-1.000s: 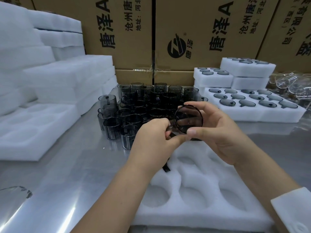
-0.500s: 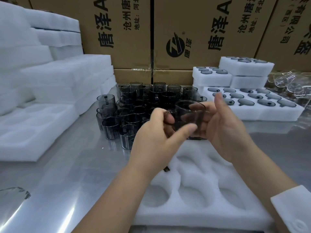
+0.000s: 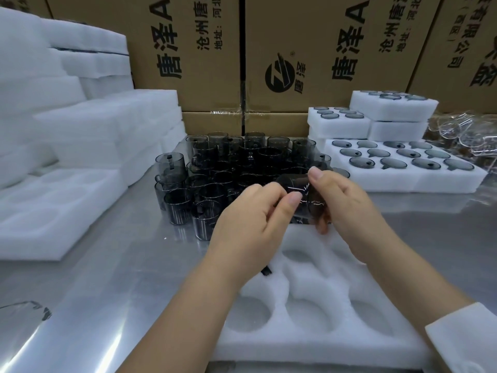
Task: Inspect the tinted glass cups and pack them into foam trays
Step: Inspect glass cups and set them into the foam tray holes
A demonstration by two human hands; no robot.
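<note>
Fingers of both hands curl round one tinted glass cup lying on its side, left hand at its left end, right hand at its right; it hangs above the far edge of the near foam tray, just short of the cup cluster

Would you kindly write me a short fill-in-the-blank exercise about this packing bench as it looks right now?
1. The left hand and right hand grip a tinted cup; the near tray is white ____.
2. The loose cups stand on a table of shiny ____.
3. The filled tray at right shows cups in ____ rows.
Missing words: foam; metal; three.
</note>
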